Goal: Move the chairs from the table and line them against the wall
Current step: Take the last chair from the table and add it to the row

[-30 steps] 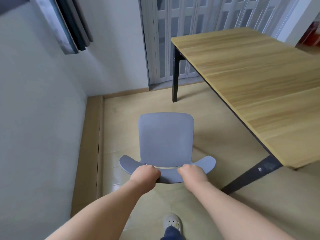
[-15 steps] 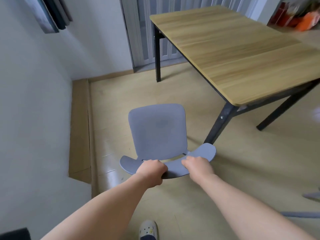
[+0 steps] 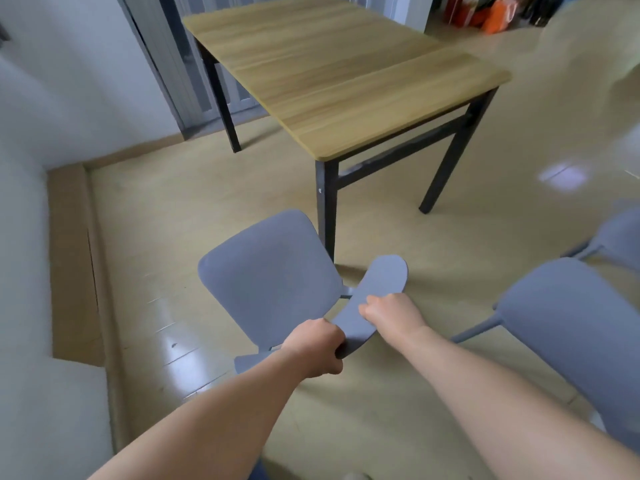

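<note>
A grey-blue plastic chair (image 3: 273,282) stands on the floor in front of me, near the table's closest leg, with its seat turned away from me. My left hand (image 3: 317,351) and my right hand (image 3: 393,311) both grip its curved backrest from above. The wooden table (image 3: 346,71) with black legs stands beyond it. A second grey-blue chair (image 3: 575,327) is at the right, and part of a third chair (image 3: 620,237) shows at the right edge. The white wall (image 3: 27,237) runs along the left.
A wooden skirting step (image 3: 72,258) runs along the foot of the left wall. Folding doors (image 3: 180,64) stand behind the table. Orange and red bags (image 3: 485,12) sit at the far right. Open floor lies between the held chair and the wall.
The chair has swung round with my hands, its backrest now pointing to the right. My view has turned right and pulled back, bringing two more chairs into sight.
</note>
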A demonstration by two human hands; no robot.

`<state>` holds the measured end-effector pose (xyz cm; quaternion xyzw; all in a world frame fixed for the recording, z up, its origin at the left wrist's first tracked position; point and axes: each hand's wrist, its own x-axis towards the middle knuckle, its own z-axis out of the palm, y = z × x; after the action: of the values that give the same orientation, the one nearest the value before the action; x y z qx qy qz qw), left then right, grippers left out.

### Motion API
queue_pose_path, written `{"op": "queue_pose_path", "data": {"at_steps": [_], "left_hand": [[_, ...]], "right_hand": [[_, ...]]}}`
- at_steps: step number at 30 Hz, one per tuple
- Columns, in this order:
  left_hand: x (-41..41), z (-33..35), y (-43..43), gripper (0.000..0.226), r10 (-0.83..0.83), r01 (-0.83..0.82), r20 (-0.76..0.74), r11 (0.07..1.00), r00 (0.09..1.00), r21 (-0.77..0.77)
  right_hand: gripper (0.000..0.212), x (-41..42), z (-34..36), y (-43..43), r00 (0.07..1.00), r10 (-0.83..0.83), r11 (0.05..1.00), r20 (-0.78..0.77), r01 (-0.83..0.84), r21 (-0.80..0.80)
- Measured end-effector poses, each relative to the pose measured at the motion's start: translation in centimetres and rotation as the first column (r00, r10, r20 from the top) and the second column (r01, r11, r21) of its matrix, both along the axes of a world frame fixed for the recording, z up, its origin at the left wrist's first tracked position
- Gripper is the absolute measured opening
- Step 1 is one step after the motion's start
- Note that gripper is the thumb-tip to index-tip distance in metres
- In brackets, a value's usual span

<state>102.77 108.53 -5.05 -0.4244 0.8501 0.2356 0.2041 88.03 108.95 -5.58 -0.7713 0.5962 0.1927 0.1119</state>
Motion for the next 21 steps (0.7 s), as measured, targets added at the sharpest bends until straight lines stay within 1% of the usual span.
{"op": "queue_pose_path", "data": {"at_steps": [2, 3, 4, 5, 6, 7, 8, 10, 12, 13, 15, 16, 17, 18, 19, 20, 21], "left_hand": [[-2.5, 0.0, 1.1, 0.004, -0.013, 0.014, -0.01, 1.0, 1.0, 0.023], [-3.5, 0.1, 1.4, 0.005, -0.008, 0.008, -0.019, 1.0, 1.0, 0.028], [-4.6, 0.2, 1.7, 0.005, -0.002, 0.003, -0.028, 0.999, 1.0, 0.038], [-5.3, 0.2, 1.9, 0.005, 0.015, -0.013, -0.036, 0.999, 0.999, 0.049], [-5.9, 0.2, 2.0, 0.006, 0.029, -0.026, -0.044, 0.997, 0.999, 0.067], [-6.4, 0.2, 2.0, 0.009, 0.027, -0.022, -0.048, 0.996, 0.999, 0.085], [-6.7, 0.3, 2.0, 0.012, 0.025, -0.018, -0.055, 0.994, 0.998, 0.11], [-6.9, 0.6, 1.7, 0.02, 0.015, -0.002, -0.068, 0.983, 0.998, 0.183], [-6.8, 0.8, 1.3, 0.024, 0.02, -0.001, -0.068, 0.963, 0.997, 0.27], [-6.6, 0.8, 1.1, 0.023, 0.053, -0.026, -0.073, 0.945, 0.996, 0.326], [-6.0, 0.6, 0.5, 0.009, 0.135, -0.096, -0.058, 0.896, 0.989, 0.434], [-5.8, 0.5, 0.4, 0.012, 0.176, -0.135, -0.044, 0.871, 0.983, 0.473], [-5.6, 0.3, 0.1, 0.025, 0.195, -0.152, -0.034, 0.854, 0.98, 0.498], [-5.5, 0.2, 0.1, 0.034, 0.21, -0.166, -0.03, 0.843, 0.977, 0.511], [-5.5, 0.2, -0.1, 0.039, 0.215, -0.169, -0.03, 0.838, 0.976, 0.519], [-5.4, 0.1, -0.2, 0.041, 0.218, -0.166, -0.038, 0.835, 0.975, 0.525], [-5.4, 0.1, -0.4, 0.042, 0.225, -0.17, -0.04, 0.83, 0.973, 0.532]], "right_hand": [[0.052, -2.1, 1.0, 1.9, 0.997, -0.071, 0.997, -0.013, 0.071, -0.009], [0.057, -3.1, 1.3, 2.6, 0.992, -0.124, 0.987, 0.034, 0.126, -0.096], [0.058, -4.1, 1.7, 3.6, 0.978, -0.19, 0.972, 0.088, 0.2, -0.126], [0.046, -4.7, 1.7, 4.2, 0.95, -0.285, 0.952, 0.129, 0.297, -0.081], [0.026, -5.4, 0.8, 5.0, 0.91, -0.35, 0.921, 0.222, 0.377, -0.095], [0.021, -6.0, 0.8, 5.5, 0.853, -0.447, 0.883, 0.269, 0.469, -0.02], [0.025, -6.3, 0.9, 5.8, 0.813, -0.5, 0.855, 0.298, 0.518, 0.02], [0.026, -6.0, 0.9, 6.3, 0.776, -0.527, 0.828, 0.347, 0.56, 0.005], [0.029, -5.4, 0.2, 6.6, 0.776, -0.55, 0.816, 0.309, 0.578, 0.002], [0.033, -5.0, -0.1, 6.8, 0.769, -0.574, 0.804, 0.282, 0.595, 0.017], [0.036, -3.6, -0.5, 7.4, 0.68, -0.675, 0.714, 0.288, 0.7, 0.02], [0.036, -2.9, -0.5, 7.7, 0.62, -0.716, 0.656, 0.321, 0.755, 0.004], [0.041, -2.1, -0.4, 7.6, 0.525, -0.765, 0.569, 0.373, 0.822, 0.009], [0.05, -1.6, -0.1, 7.6, 0.38, -0.808, 0.448, 0.45, 0.892, 0.052], [0.058, -1.1, -0.2, 7.2, 0.169, -0.842, 0.281, 0.513, 0.948, 0.15], [0.061, -0.6, -0.3, 6.8, -0.079, -0.83, 0.099, 0.552, 0.954, 0.284], [0.057, -0.4, -0.6, 6.2, -0.308, -0.775, -0.049, 0.552, 0.899, 0.434]]}}
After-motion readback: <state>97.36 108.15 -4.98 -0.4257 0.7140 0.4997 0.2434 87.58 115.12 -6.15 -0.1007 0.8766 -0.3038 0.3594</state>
